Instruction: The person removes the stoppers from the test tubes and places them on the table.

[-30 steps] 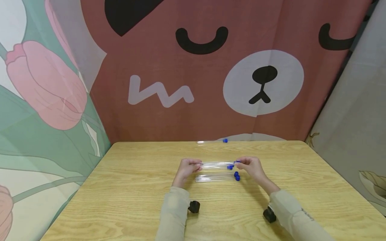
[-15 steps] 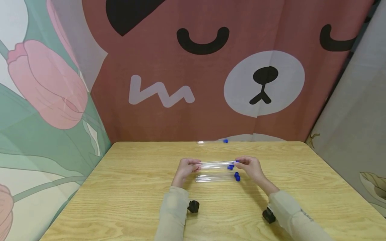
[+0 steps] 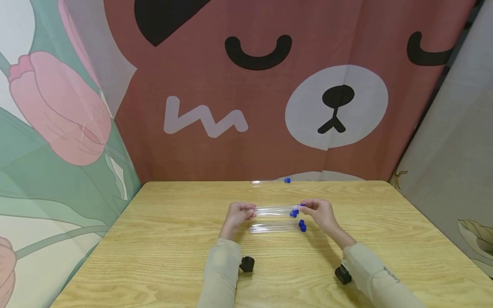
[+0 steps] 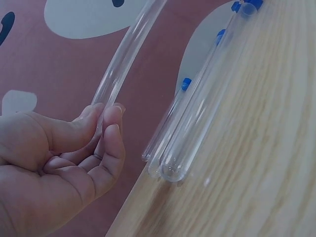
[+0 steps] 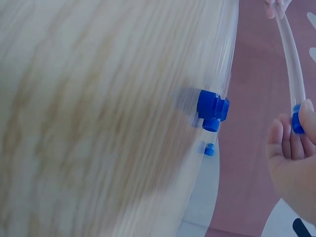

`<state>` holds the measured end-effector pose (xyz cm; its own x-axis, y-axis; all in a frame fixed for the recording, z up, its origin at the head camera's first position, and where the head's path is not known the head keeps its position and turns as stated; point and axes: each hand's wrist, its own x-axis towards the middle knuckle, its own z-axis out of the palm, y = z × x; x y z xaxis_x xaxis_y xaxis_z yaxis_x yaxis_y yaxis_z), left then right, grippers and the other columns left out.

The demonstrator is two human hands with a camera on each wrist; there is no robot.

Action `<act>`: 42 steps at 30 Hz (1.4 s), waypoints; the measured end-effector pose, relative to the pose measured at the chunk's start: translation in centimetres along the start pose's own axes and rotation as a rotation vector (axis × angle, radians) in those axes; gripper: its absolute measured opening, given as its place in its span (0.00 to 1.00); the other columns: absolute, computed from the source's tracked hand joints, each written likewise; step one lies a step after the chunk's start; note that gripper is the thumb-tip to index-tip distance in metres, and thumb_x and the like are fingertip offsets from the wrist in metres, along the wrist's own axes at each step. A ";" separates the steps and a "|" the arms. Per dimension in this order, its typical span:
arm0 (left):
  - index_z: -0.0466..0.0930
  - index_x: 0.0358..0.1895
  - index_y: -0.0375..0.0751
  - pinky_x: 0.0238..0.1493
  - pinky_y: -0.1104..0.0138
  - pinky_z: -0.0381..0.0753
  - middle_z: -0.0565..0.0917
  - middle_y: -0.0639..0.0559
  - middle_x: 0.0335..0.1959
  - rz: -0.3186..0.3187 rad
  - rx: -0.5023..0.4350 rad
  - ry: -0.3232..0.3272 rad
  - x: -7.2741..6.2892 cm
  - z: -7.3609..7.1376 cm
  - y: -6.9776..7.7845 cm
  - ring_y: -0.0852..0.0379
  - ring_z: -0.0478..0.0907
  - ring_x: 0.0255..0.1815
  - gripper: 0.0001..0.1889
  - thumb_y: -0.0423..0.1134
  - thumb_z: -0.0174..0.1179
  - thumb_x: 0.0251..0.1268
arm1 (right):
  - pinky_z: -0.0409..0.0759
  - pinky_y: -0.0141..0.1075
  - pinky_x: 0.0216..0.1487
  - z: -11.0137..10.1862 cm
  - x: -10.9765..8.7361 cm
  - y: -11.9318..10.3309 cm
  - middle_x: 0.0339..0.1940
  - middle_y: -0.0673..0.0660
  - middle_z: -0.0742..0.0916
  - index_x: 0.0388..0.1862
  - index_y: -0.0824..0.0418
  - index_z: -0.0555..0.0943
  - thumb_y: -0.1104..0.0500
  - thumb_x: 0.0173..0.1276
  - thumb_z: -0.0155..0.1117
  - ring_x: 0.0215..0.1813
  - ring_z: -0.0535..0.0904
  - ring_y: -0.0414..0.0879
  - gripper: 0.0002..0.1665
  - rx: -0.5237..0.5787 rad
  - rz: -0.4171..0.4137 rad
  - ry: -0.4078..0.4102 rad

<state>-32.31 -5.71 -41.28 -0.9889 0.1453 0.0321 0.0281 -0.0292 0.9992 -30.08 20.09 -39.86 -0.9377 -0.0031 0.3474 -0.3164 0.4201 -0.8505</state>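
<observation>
Between my two hands a clear test tube (image 4: 131, 49) is held above the table. My left hand (image 3: 236, 216) pinches its rounded end between thumb and fingers. At the other end, my right hand (image 3: 321, 212) pinches the blue cap (image 5: 297, 120), thumb on one side. In the head view the tube lies nearly level, its capped end slightly higher. Just below it in that view, more capped tubes with blue caps (image 3: 294, 213) lie on the table. Closer to me is a pair of clear tubes (image 3: 273, 227), their blue caps (image 3: 302, 226) pointing right.
One more capped tube (image 3: 265, 182) lies at the far edge of the wooden table (image 3: 173, 239). A curtain with a bear print (image 3: 200, 154) hangs right behind that edge. Black wrist cameras (image 3: 247, 264) jut from the inner side of both sleeves.
The capped end of the held tube has risen very slightly with my right hand. My left hand keeps its pinch, almost still. The tubes on the table have not moved.
</observation>
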 end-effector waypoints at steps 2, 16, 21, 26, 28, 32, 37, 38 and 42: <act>0.75 0.42 0.18 0.32 0.68 0.79 0.80 0.31 0.36 0.003 0.012 0.008 0.0 -0.1 0.0 0.62 0.77 0.23 0.10 0.20 0.52 0.57 | 0.79 0.42 0.33 0.0 0.0 0.1 0.28 0.63 0.84 0.34 0.77 0.79 0.68 0.55 0.65 0.27 0.79 0.39 0.11 0.029 -0.012 -0.021; 0.74 0.42 0.17 0.31 0.70 0.78 0.79 0.29 0.39 -0.015 0.041 -0.019 -0.1 -0.6 0.2 0.57 0.79 0.28 0.10 0.21 0.51 0.59 | 0.77 0.47 0.39 -1.2 0.0 0.7 0.32 0.67 0.83 0.39 0.78 0.76 0.69 0.59 0.60 0.33 0.81 0.49 0.11 0.112 0.013 -0.189; 0.75 0.42 0.18 0.35 0.65 0.79 0.79 0.30 0.38 -0.017 0.071 0.006 -0.2 -0.5 0.3 0.51 0.80 0.31 0.09 0.21 0.52 0.58 | 0.79 0.41 0.34 -1.3 0.1 1.0 0.32 0.65 0.83 0.39 0.78 0.77 0.68 0.58 0.62 0.31 0.79 0.42 0.13 0.090 0.017 -0.159; 0.76 0.41 0.19 0.38 0.61 0.79 0.79 0.29 0.37 -0.025 0.103 0.037 -0.2 -0.5 0.3 0.47 0.80 0.32 0.09 0.21 0.52 0.58 | 0.77 0.39 0.30 -1.1 0.0 1.3 0.32 0.61 0.84 0.38 0.75 0.78 0.65 0.56 0.65 0.29 0.77 0.39 0.14 0.041 0.049 -0.121; 0.76 0.41 0.19 0.37 0.61 0.79 0.79 0.29 0.37 -0.027 0.116 0.047 -0.1 -0.5 0.1 0.48 0.80 0.31 0.09 0.20 0.52 0.57 | 0.78 0.40 0.30 -1.1 0.0 1.4 0.31 0.61 0.84 0.37 0.76 0.78 0.66 0.56 0.65 0.28 0.77 0.40 0.14 0.049 0.063 -0.113; 0.76 0.40 0.18 0.36 0.62 0.79 0.79 0.30 0.36 -0.027 0.134 0.057 0.2 -0.5 -0.4 0.48 0.80 0.30 0.09 0.17 0.52 0.55 | 0.78 0.39 0.31 -1.1 0.1 1.5 0.28 0.60 0.83 0.35 0.78 0.76 0.69 0.55 0.64 0.28 0.77 0.41 0.12 0.070 0.089 -0.110; 0.76 0.38 0.18 0.35 0.63 0.79 0.79 0.31 0.36 -0.022 0.140 0.055 0.4 -0.3 -0.7 0.45 0.80 0.32 0.09 0.16 0.53 0.53 | 0.79 0.37 0.33 -1.1 0.1 1.5 0.30 0.62 0.83 0.40 0.80 0.74 0.71 0.55 0.62 0.30 0.78 0.42 0.15 0.083 0.097 -0.120; 0.76 0.38 0.18 0.35 0.63 0.79 0.80 0.31 0.35 -0.024 0.137 0.055 0.4 -0.3 -0.7 0.45 0.80 0.32 0.09 0.16 0.53 0.53 | 0.79 0.38 0.34 -1.1 0.1 1.5 0.32 0.63 0.83 0.41 0.80 0.73 0.71 0.56 0.62 0.30 0.78 0.43 0.16 0.086 0.094 -0.122; 0.77 0.38 0.19 0.35 0.63 0.79 0.80 0.32 0.34 -0.024 0.133 0.054 0.5 -0.3 -0.6 0.47 0.80 0.30 0.08 0.17 0.52 0.54 | 0.79 0.39 0.34 -1.2 0.2 1.6 0.34 0.67 0.82 0.45 0.82 0.72 0.72 0.57 0.60 0.31 0.78 0.45 0.18 0.101 0.079 -0.138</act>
<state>-32.81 -5.88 -41.83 -0.9958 0.0906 0.0108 0.0204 0.1054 0.9942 -30.61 21.82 -40.72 -0.9688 -0.1013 0.2262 -0.2472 0.3312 -0.9106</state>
